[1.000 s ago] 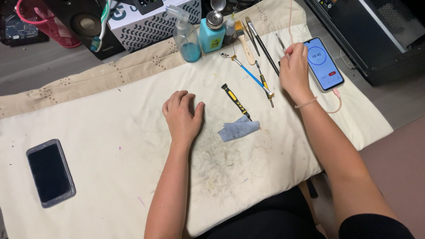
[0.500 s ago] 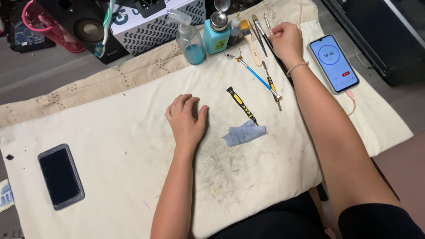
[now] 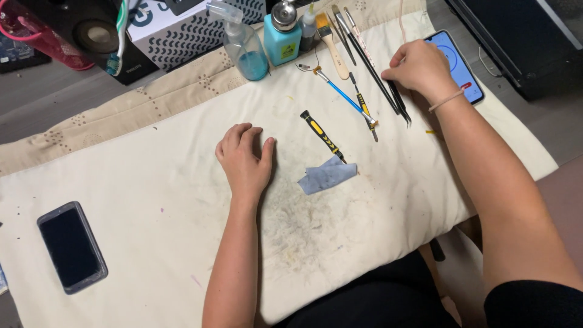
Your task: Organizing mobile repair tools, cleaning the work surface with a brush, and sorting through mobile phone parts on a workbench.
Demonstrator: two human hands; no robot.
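Note:
My left hand point(image 3: 246, 161) lies palm down on the stained cream cloth point(image 3: 152, 182), fingers apart, holding nothing. A black-and-yellow screwdriver point(image 3: 322, 135) and a crumpled grey-blue wipe point(image 3: 327, 175) lie just to its right. My right hand point(image 3: 419, 70) is curled at the far right, and its fingertips pinch the upper end of black tweezers point(image 3: 402, 109) that lie on the cloth. Beside that hand lies a phone with a lit blue screen point(image 3: 461, 70), partly hidden by the hand.
Along the back stand a spray bottle of blue liquid point(image 3: 243, 45), a teal pump dispenser point(image 3: 282, 33), a brush point(image 3: 328, 36) and several thin tools, among them a blue-handled one point(image 3: 343, 94). A dark phone point(image 3: 71, 246) lies at the front left. A speaker point(image 3: 91, 33) stands behind.
My right hand left the lit phone, moved left to the row of thin tools and closed on the black tweezers. The left hand stayed flat on the cloth.

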